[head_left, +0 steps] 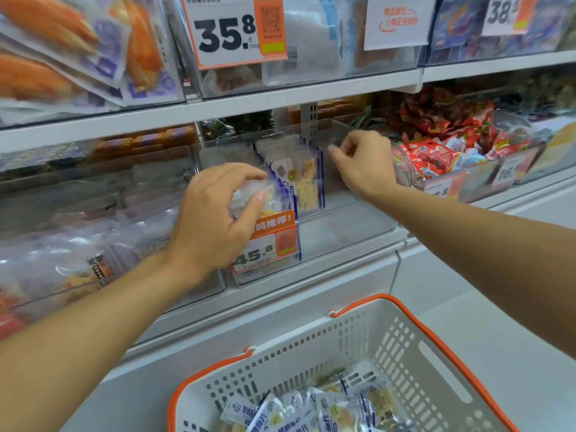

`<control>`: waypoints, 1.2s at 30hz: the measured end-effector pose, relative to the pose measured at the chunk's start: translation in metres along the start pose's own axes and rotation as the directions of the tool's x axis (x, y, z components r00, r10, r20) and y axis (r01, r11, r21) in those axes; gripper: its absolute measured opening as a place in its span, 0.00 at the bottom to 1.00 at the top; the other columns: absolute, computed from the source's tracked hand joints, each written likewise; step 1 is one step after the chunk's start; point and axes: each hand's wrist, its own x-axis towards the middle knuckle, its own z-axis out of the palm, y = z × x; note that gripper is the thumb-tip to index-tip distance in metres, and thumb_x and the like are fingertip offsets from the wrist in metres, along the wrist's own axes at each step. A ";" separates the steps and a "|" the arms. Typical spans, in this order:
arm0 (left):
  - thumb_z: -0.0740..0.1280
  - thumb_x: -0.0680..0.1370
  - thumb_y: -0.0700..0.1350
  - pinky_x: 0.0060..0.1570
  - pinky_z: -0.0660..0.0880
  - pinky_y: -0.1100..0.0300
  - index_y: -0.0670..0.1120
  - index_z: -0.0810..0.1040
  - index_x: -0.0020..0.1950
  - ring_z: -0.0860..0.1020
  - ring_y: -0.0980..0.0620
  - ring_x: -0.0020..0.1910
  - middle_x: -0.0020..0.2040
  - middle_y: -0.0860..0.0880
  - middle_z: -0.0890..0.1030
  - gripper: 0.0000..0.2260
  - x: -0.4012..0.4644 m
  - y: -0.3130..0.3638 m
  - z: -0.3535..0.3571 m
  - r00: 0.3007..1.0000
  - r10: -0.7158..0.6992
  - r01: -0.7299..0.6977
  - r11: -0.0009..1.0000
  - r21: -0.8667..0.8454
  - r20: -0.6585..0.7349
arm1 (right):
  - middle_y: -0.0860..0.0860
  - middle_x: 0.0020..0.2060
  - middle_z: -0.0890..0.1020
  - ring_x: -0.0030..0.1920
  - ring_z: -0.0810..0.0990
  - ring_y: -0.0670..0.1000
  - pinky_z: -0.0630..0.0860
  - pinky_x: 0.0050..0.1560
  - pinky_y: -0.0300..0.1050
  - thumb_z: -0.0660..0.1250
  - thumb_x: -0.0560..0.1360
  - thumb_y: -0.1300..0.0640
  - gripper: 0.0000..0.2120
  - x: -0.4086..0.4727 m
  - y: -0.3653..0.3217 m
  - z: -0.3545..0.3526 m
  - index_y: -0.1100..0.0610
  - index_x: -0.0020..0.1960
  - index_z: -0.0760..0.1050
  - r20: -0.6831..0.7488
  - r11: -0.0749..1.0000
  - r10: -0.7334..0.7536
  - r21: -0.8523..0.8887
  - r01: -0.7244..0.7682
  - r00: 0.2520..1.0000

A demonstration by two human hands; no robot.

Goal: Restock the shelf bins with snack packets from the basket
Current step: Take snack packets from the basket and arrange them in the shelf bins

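The packet (pixel 249 196) was clear, blue-edged, showing yellow contents; the left hand (pixel 215 213) pinched it at the bin (pixel 349 222) front, beside upright packets (pixel 299 176). The right hand (pixel 363 163) hovered, fingers loosely curled, holding nothing. More packets lay in the basket (pixel 405 347).

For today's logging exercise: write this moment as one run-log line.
left hand: grips packet at bin | right hand: fingers curled, on bin's right wall | basket: packets left

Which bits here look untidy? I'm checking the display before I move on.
Nothing is spilled or damaged. The row of packets stands upright in the clear bin, filling only its left part. The left hand grips one more packet at its front.
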 end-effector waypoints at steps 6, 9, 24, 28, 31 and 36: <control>0.64 0.79 0.48 0.37 0.72 0.55 0.47 0.80 0.47 0.76 0.50 0.36 0.37 0.52 0.78 0.07 -0.031 0.029 0.013 0.822 0.440 -0.418 0.897 -0.141 0.361 | 0.49 0.22 0.63 0.25 0.63 0.50 0.59 0.29 0.43 0.64 0.80 0.54 0.23 -0.122 0.001 -0.024 0.56 0.28 0.63 0.031 0.877 -0.451 0.203 0.436 0.892; 0.61 0.80 0.59 0.39 0.71 0.57 0.55 0.77 0.56 0.75 0.54 0.39 0.41 0.56 0.78 0.11 -0.055 0.034 0.028 0.482 0.276 -0.408 0.911 -0.065 0.832 | 0.51 0.31 0.78 0.32 0.75 0.50 0.71 0.37 0.47 0.66 0.78 0.47 0.17 -0.217 0.052 0.003 0.58 0.37 0.76 0.793 0.965 -0.200 0.057 0.257 0.575; 0.62 0.78 0.63 0.50 0.72 0.61 0.56 0.72 0.68 0.77 0.56 0.51 0.55 0.57 0.80 0.21 -0.080 0.016 0.047 -0.028 -0.107 -0.314 0.945 0.093 0.994 | 0.56 0.63 0.70 0.66 0.67 0.59 0.74 0.63 0.56 0.80 0.64 0.42 0.32 -0.396 0.152 0.067 0.55 0.61 0.76 0.881 0.834 0.452 -0.473 0.284 0.139; 0.64 0.77 0.63 0.51 0.72 0.61 0.55 0.72 0.68 0.78 0.56 0.51 0.55 0.57 0.80 0.22 -0.077 0.017 0.049 -0.023 -0.099 -0.297 0.951 0.088 0.995 | 0.52 0.42 0.77 0.46 0.75 0.53 0.75 0.49 0.46 0.78 0.71 0.54 0.12 -0.367 0.141 0.063 0.56 0.42 0.75 0.962 0.950 0.245 -0.213 0.228 -0.124; 0.66 0.74 0.65 0.52 0.71 0.61 0.54 0.70 0.71 0.76 0.57 0.53 0.61 0.57 0.78 0.28 -0.078 0.022 0.050 -0.030 -0.113 -0.232 0.967 0.103 0.993 | 0.50 0.34 0.74 0.37 0.71 0.50 0.71 0.43 0.44 0.77 0.71 0.62 0.14 -0.311 0.107 0.036 0.55 0.37 0.71 0.966 0.989 0.027 0.013 0.149 -0.258; 0.74 0.68 0.64 0.48 0.79 0.58 0.49 0.73 0.66 0.81 0.56 0.50 0.60 0.55 0.79 0.32 -0.063 0.035 0.046 0.060 -0.018 0.260 0.966 0.002 0.998 | 0.47 0.28 0.75 0.29 0.71 0.45 0.69 0.32 0.36 0.76 0.71 0.65 0.12 -0.159 0.006 -0.043 0.56 0.39 0.72 0.974 0.982 -0.181 0.185 -0.024 0.135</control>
